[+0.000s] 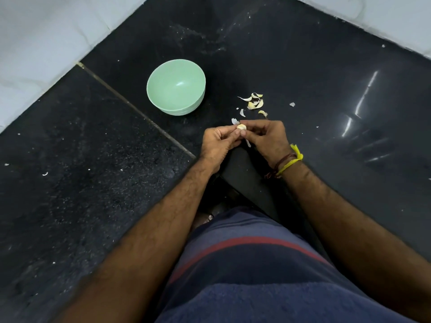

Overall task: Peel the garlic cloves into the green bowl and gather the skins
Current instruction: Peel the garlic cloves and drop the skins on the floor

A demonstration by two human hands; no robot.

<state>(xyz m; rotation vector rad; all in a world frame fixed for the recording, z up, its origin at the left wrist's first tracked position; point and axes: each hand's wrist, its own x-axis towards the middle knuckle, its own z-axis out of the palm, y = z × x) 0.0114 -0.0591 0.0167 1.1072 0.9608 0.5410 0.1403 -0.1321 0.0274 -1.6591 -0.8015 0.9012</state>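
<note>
I see my left hand (218, 142) and right hand (264, 136) meet, and both pinch one clove (241, 127) between the fingertips. The bowl (176, 87) stands on the black surface (303, 66), beyond and left of this grip. Loose skins (255, 102) lie just beyond the right hand.

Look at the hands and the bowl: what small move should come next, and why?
Probably pull the last skin off the garlic clove, pinched between the left hand and right hand. A strip still hangs below it, and the green bowl looks empty.
</note>
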